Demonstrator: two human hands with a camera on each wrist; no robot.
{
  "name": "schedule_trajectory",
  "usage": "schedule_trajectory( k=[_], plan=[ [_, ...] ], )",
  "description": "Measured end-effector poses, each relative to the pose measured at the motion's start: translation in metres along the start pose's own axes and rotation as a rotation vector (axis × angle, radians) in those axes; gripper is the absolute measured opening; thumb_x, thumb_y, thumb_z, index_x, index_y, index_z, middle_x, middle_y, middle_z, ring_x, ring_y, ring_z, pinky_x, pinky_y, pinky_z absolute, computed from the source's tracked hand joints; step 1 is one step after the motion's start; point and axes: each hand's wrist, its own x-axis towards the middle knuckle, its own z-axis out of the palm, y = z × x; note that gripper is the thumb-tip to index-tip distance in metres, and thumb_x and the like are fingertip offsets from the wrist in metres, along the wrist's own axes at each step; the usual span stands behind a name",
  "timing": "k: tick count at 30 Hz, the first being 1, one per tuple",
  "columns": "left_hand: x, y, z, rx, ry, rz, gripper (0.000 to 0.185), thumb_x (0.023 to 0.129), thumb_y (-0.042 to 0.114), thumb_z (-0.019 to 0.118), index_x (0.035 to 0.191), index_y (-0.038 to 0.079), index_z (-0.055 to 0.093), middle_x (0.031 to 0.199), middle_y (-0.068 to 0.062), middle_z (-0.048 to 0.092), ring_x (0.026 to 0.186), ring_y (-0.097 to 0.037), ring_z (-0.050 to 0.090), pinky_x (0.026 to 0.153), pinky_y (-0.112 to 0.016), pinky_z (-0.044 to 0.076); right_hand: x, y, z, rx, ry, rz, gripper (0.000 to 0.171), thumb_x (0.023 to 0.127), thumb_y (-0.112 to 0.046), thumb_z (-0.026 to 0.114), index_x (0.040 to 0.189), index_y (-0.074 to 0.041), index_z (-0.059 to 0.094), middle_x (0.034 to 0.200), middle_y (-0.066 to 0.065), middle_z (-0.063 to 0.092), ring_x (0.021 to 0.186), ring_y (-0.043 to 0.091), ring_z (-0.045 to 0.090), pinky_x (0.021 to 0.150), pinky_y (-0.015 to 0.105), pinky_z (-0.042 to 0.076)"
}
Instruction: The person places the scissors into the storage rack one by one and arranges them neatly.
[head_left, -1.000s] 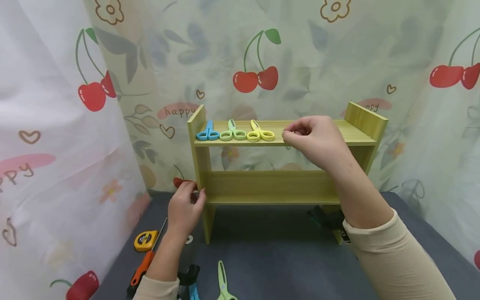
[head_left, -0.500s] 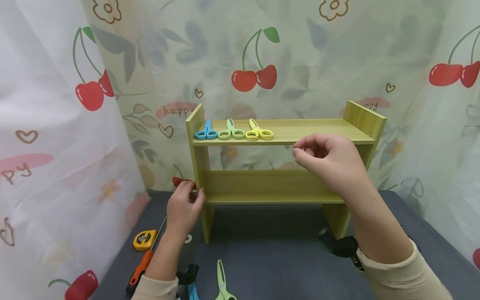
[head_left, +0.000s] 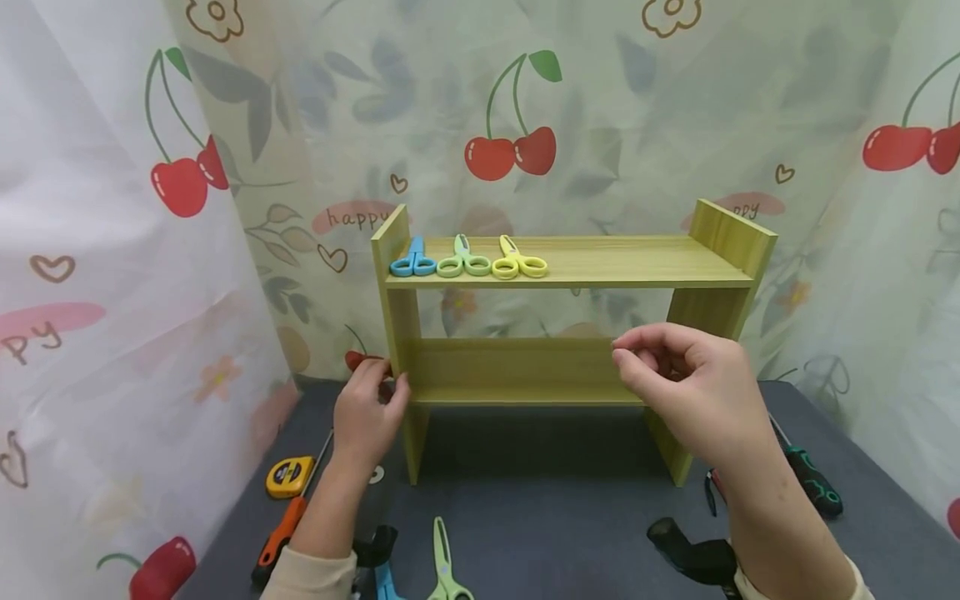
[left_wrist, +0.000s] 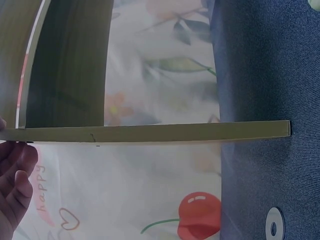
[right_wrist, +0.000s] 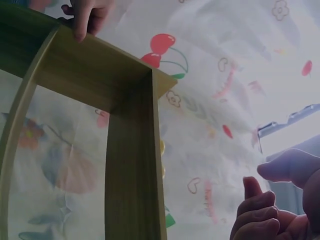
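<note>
Scissors (head_left: 462, 256) lie three abreast atop the wooden rack (head_left: 615, 260), upper centre, the left hand (head_left: 367, 412) pinching its side panel (head_left: 406, 325), the empty, loosely curled right hand (head_left: 705, 387) at centre right seemingly between placements, probably next needing to grasp the green pair (head_left: 445, 577), bottom centre.

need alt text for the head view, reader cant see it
A person's left hand grips the left side of a two-tier wooden shelf; the right hand, holding nothing, hovers in front. Blue scissors, green scissors and yellow scissors lie in a row on top, toward the left.

Cream sleeves (head_left: 313, 575), black wrist mounts (head_left: 697, 557)
</note>
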Motion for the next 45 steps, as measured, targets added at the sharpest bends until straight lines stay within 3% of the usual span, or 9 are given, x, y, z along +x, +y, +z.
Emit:
schedule_trajectory(
  k=[19,32,45],
  plan=[
    [-0.001,0.001,0.0,-0.004,-0.011,-0.021,0.013,0.09,0.005,0.074,0.098,-0.003,0.07,0.093,-0.016,0.067,0.068,-0.029,0.065,0.059,-0.041,0.055,-0.035,0.029,0.019,0.143,-0.032,0.05,0.004,0.093,-0.01,0.075,0.096,-0.008,0.074,0.075,0.005,0.06,0.062,0.017,0.056,0.057,0.026,0.047],
    [-0.001,0.001,0.002,-0.008,0.004,-0.002,0.013,0.089,0.003,0.073,0.099,-0.004,0.07,0.093,-0.016,0.066,0.067,-0.027,0.064,0.057,-0.04,0.054,-0.045,0.041,0.038,0.211,-0.108,0.031,0.008,0.091,-0.004,0.074,0.094,-0.012,0.073,0.074,0.004,0.058,0.061,0.016,0.055,0.057,0.026,0.047],
    [-0.002,-0.003,0.004,-0.017,0.025,0.008,0.013,0.089,0.004,0.073,0.1,-0.003,0.07,0.093,-0.015,0.066,0.067,-0.026,0.064,0.057,-0.041,0.053,-0.05,0.045,0.056,0.222,-0.199,0.062,0.011,0.09,-0.008,0.076,0.094,-0.018,0.073,0.074,0.001,0.058,0.063,0.014,0.054,0.058,0.026,0.046]
  ],
)
